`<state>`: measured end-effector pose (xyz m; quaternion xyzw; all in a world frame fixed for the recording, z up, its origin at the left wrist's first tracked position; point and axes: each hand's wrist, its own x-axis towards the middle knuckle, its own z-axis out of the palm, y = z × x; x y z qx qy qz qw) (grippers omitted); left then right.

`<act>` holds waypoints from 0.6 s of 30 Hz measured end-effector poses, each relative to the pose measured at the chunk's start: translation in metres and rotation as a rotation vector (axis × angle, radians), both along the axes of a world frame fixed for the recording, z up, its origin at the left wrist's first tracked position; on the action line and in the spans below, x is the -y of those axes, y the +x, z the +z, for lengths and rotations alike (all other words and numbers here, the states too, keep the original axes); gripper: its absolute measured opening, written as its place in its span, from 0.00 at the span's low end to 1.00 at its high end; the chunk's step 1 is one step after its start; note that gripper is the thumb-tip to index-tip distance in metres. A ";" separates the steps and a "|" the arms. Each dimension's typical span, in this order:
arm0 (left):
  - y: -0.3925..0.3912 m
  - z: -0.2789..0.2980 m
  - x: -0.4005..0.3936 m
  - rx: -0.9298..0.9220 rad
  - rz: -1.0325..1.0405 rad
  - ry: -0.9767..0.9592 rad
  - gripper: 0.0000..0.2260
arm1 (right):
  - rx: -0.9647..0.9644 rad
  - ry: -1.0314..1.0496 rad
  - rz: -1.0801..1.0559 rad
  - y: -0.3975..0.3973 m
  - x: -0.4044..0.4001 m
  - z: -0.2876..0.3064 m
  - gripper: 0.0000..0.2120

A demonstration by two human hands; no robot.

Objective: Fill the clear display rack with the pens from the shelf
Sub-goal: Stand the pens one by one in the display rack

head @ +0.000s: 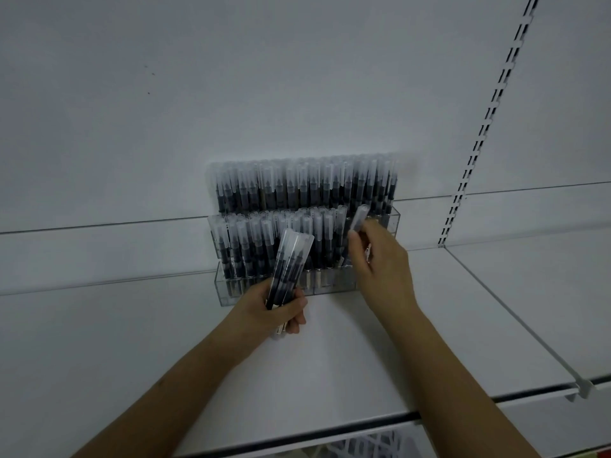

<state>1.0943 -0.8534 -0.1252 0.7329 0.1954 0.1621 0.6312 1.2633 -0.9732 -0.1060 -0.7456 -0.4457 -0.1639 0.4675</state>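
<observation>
The clear display rack [304, 256] stands on the white shelf [347, 352] against the back panel, both tiers crowded with capped pens. The left hand [281, 309] grips a small bundle of pens [291, 266] in front of the lower tier. The right hand [377, 259] pinches a single pen [358, 218] at the rack's right end, tilted, cap uppermost. Risk: the tilted pen may catch on neighbouring caps and fail to seat, and the bundle, held low, could slip or knock the front row. The right hand hides the destination slot; dim light and blur prevent counting free slots.
</observation>
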 end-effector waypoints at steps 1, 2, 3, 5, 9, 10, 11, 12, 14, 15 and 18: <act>0.000 -0.001 0.000 0.002 0.000 0.002 0.02 | 0.025 -0.052 0.005 0.001 -0.002 -0.002 0.11; 0.000 -0.001 0.000 0.004 0.000 0.001 0.02 | 0.035 -0.088 0.007 0.002 -0.003 -0.003 0.11; 0.000 -0.001 0.000 0.005 0.001 0.001 0.02 | 0.042 -0.107 0.003 0.003 -0.004 -0.004 0.10; 0.000 0.000 0.000 0.005 0.001 0.007 0.02 | 0.074 -0.101 -0.026 0.002 -0.004 -0.003 0.10; 0.000 0.000 0.001 0.008 -0.001 0.018 0.02 | 0.186 -0.134 -0.053 0.006 -0.007 -0.006 0.11; 0.000 0.001 0.000 0.008 -0.002 0.019 0.02 | 0.203 -0.160 -0.054 0.009 -0.009 -0.008 0.11; 0.000 0.000 0.000 0.007 -0.003 0.021 0.02 | 0.220 -0.183 -0.056 0.012 -0.011 -0.010 0.12; 0.000 0.000 0.000 0.004 -0.004 0.022 0.02 | 0.247 -0.200 -0.063 0.016 -0.012 -0.011 0.15; 0.000 0.000 -0.001 0.000 -0.005 0.020 0.02 | 0.265 -0.226 -0.083 0.021 -0.012 -0.012 0.21; 0.000 0.000 -0.001 0.000 -0.006 0.016 0.02 | 0.235 -0.231 -0.092 0.020 -0.009 -0.011 0.22; 0.000 -0.001 -0.001 0.005 -0.011 0.004 0.02 | 0.104 -0.122 -0.134 0.009 -0.001 -0.006 0.21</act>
